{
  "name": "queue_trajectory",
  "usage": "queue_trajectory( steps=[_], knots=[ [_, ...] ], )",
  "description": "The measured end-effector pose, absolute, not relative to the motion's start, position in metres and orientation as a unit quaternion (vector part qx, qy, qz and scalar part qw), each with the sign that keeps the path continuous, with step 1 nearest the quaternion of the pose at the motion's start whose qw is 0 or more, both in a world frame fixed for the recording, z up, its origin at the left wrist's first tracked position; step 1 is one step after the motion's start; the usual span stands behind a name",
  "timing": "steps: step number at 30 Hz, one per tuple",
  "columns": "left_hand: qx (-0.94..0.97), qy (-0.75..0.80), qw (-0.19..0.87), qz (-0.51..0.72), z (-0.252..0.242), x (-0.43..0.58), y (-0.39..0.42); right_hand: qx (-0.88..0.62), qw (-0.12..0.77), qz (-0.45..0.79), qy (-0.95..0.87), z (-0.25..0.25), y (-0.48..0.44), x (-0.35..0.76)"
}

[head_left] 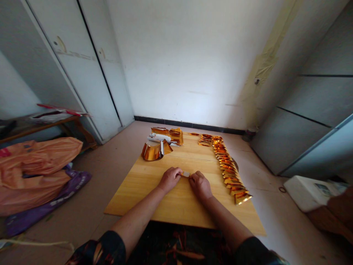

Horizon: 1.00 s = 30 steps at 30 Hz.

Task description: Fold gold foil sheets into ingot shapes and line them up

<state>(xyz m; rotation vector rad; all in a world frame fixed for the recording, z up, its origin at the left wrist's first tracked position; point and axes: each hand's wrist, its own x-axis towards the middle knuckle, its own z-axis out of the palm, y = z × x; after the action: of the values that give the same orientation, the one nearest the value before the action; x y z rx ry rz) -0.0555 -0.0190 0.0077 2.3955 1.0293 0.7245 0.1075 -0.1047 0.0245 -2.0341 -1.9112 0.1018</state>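
A small piece of gold foil paper (186, 173) lies between my two hands on a wooden board (138, 184). My left hand (170, 179) is closed, pinching the paper's left end. My right hand (200, 184) is closed too and pinches its right end. Along the board's right side runs a row of several folded gold paper pieces (228, 168). At the far end of the board sit a curled stack of gold foil sheets (151, 151) and more gold stacks (175, 135).
The board lies low on a tiled floor. Orange and purple plastic bags (35, 165) are heaped at the left beside a low wooden bench (41, 127). A white box (309, 191) sits at the right. White cabinets and a wall stand behind.
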Motion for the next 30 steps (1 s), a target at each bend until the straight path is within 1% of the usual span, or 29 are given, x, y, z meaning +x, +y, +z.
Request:
queue_trajectory(
  steps=[7, 12, 21, 27, 30],
  knots=[
    [0.826, 0.418, 0.265, 0.269, 0.008, -0.048, -0.014, -0.760, 0.076, 0.100, -0.638, 0.037, -0.093, 0.110],
    [0.824, 0.436, 0.261, 0.252, 0.009, -0.044, -0.011, -0.762, 0.047, 0.123, -0.634, 0.048, -0.089, 0.113],
    [0.823, 0.453, 0.250, 0.235, 0.014, -0.041, -0.014, -0.787, 0.033, 0.130, -0.602, 0.054, -0.085, 0.109],
    [0.808, 0.452, 0.277, 0.258, 0.014, -0.040, -0.015, -0.795, 0.050, 0.123, -0.593, 0.049, -0.082, 0.109],
    [0.804, 0.440, 0.296, 0.270, 0.013, -0.040, -0.015, -0.803, 0.078, 0.120, -0.579, 0.045, -0.084, 0.110]
  ],
)
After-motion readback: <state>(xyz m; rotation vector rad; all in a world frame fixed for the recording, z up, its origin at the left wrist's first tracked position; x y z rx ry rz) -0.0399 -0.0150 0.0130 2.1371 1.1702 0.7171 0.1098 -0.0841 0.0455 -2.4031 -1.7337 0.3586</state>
